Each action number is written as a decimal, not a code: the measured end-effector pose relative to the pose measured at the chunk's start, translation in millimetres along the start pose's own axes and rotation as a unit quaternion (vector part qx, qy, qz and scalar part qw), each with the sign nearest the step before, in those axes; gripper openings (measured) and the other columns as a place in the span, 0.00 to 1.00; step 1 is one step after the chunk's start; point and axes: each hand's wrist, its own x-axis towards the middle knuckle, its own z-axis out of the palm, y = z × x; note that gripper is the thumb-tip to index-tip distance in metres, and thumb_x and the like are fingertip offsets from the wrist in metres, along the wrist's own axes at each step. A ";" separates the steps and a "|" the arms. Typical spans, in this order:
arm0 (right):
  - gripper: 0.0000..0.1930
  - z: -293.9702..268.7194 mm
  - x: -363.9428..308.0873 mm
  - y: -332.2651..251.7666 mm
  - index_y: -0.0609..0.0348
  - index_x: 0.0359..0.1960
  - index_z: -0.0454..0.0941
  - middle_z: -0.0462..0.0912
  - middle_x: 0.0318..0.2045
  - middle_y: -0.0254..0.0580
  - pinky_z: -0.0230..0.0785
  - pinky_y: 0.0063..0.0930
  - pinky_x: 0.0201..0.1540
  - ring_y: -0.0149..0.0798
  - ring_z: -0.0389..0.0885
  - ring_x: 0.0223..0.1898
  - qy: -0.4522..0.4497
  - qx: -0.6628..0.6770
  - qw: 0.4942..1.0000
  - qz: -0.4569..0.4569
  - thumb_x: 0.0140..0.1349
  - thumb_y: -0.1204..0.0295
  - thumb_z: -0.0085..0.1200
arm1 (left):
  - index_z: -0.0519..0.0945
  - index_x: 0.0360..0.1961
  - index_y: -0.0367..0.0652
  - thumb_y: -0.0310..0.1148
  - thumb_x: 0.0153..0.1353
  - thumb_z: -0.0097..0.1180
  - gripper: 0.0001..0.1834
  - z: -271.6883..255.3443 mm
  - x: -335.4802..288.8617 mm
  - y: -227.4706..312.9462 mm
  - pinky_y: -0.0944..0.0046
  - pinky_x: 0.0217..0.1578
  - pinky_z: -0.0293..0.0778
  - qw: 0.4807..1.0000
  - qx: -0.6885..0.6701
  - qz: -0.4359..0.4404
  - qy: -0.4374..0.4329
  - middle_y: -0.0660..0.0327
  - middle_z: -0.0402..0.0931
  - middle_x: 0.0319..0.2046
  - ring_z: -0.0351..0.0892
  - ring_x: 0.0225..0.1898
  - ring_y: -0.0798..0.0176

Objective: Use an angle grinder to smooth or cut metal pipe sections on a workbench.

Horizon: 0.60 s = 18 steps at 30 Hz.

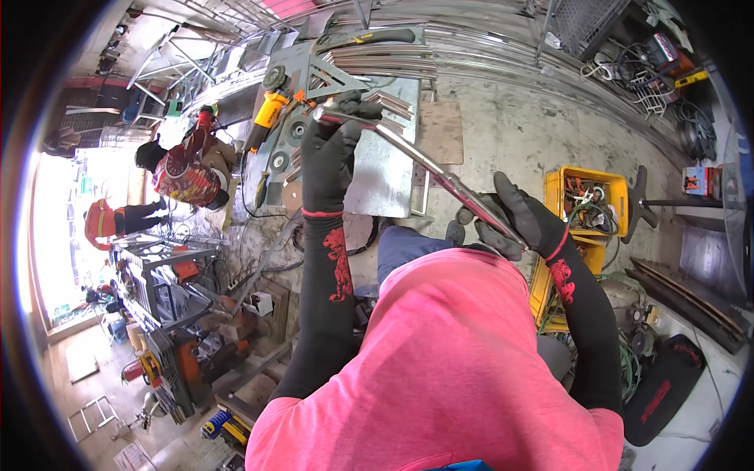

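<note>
A shiny metal tube [428, 163] slants across in front of me, from upper left down to the right. My left hand [328, 161], in a black glove, is closed around its upper end, above the worktable [386, 188]. At the lower end my right hand [538, 220], also gloved, has its fingers curled under the tube and its thumb raised. Beside my left hand, the table carries a yellow angle grinder [271, 110], a grinding disc [279, 162], a triangular metal plate [338, 78] and a stack of metal strips [377, 59].
A yellow crate [624, 188] with cables and tools stands at the right, near a black stand base [642, 204]. A person [188, 173] bends low at the left; another person [100, 224] is farther off. A black bag [664, 392] lies lower right.
</note>
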 end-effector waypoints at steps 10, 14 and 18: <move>0.19 34.5 17.5 2.3 0.58 0.55 0.84 0.79 0.27 0.28 0.71 0.27 0.23 0.24 0.76 0.22 0.149 -0.250 0.952 0.095 0.74 0.58 0.70 | 0.86 0.33 0.38 0.46 0.70 0.67 0.20 3.0 -4.8 -38.4 0.48 0.38 0.82 0.868 0.488 -0.060 0.075 0.49 0.88 0.28 0.91 0.34 0.48; 0.17 28.5 31.5 22.6 0.58 0.54 0.84 0.80 0.26 0.29 0.70 0.26 0.22 0.24 0.76 0.21 0.162 -0.203 0.963 0.070 0.73 0.62 0.69 | 0.85 0.43 0.29 0.37 0.75 0.65 0.16 12.5 -12.3 -42.1 0.58 0.42 0.84 0.962 0.237 -0.113 0.077 0.53 0.92 0.36 0.92 0.38 0.60; 0.18 15.8 46.3 17.1 0.62 0.55 0.83 0.79 0.24 0.30 0.67 0.25 0.19 0.25 0.75 0.17 0.043 -0.088 0.994 0.050 0.74 0.62 0.66 | 0.82 0.44 0.32 0.43 0.79 0.66 0.20 -11.8 -28.6 -62.2 0.58 0.46 0.87 0.988 -0.128 -0.079 0.021 0.50 0.89 0.44 0.90 0.42 0.58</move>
